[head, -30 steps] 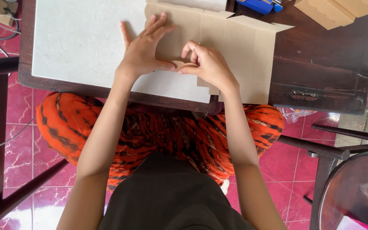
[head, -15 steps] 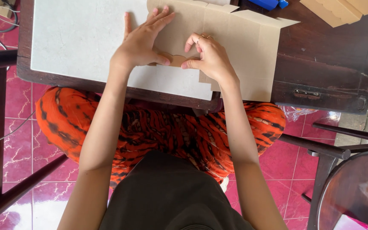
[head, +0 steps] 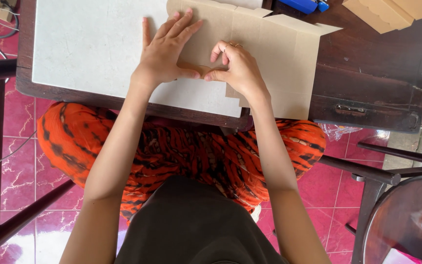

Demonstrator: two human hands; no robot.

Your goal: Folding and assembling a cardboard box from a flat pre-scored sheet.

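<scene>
2 hands on 1 flat cardboard box blank (head: 269,54), which lies on the worktop (head: 377,63), part over a pale grey board (head: 89,49). Your left hand (head: 164,54) is spread flat, fingers fanned, thumb out: it looks to be pinning the sheet down, closed on nothing. Your right hand (head: 238,68) is curled, fingertips and thumb pressing a small tab (head: 202,71) at the near edge, likely creasing it; whether it pinches the tab, I cannot tell.

Around: more cardboard pieces (head: 391,10) far right, a blue object (head: 306,5) at the top edge. Nothing stands between your hands and the blank.
</scene>
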